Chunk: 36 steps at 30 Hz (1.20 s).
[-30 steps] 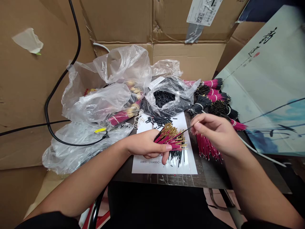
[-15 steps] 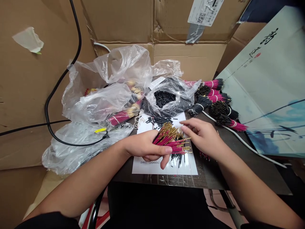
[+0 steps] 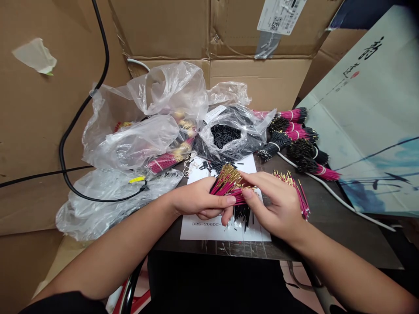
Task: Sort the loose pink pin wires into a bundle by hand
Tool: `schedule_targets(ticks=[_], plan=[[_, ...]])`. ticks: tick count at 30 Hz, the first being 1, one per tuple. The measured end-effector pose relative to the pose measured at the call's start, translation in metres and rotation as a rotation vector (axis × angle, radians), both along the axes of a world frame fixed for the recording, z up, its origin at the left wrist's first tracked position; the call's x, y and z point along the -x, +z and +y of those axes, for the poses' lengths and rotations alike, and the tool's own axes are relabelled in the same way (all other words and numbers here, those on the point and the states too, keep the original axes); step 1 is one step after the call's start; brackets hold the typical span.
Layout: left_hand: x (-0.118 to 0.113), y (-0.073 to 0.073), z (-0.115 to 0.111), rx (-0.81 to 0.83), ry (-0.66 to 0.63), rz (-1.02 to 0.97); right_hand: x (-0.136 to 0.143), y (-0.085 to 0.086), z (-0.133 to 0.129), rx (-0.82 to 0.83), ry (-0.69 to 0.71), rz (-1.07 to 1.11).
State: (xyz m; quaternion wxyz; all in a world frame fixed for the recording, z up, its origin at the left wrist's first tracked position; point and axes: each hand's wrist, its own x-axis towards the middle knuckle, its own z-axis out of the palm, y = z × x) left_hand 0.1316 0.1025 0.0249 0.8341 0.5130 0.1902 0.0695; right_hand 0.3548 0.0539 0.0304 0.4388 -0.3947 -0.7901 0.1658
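1. L hand is closed round a red wire bunch, thumb laid across the top; the bunch sits over the white sheet, mid-table, gold tips fanned up and to the right.
2. R hand is narrow, thumb & forefinger close together at the bunch's right-hand ends; can't tell if a single wire is pinched betw. them, as the fingers hide the spot.
3. Black strands hang or lie just below the bunch; can't tell whether they join the red wires or are separate.
4. For good handling, prob. best: L thumb firm enough that the bunch doesn't slide, but not so hard that thin wires bend; tips fanned, so R fingertips can get at one w/o dragging its neighbours.
5. R pinch should be light & near the end; a pull in line w/ the wire looks safer than a sideways one, which could snag the crowded tips.
6. Loose red wires lie on the dark table just beyond R hand; R wrist & forearm should stay clear, or the pile may get knocked askew.
7. Small black tubes lie scattered on the sheet behind the bunch, w/ more in the clear bag further back; worth not sweeping them about w/ the knuckles.
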Motion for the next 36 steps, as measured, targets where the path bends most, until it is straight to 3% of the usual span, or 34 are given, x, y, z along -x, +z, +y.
schedule_targets(ticks=[6,14,23,36], plan=[[-0.001,-0.001,0.0,0.012,0.003,0.008,0.0,-0.001,0.001,-0.006,0.042,-0.025],[-0.002,-0.004,-0.001,0.071,-0.018,-0.027,0.0,0.005,0.005,0.139,0.101,0.044],[-0.006,-0.003,-0.003,0.099,0.027,0.0,0.004,0.008,0.011,0.332,0.023,0.155],[-0.008,-0.001,-0.003,0.13,0.07,-0.002,-0.003,0.009,0.01,0.235,0.038,0.01]])
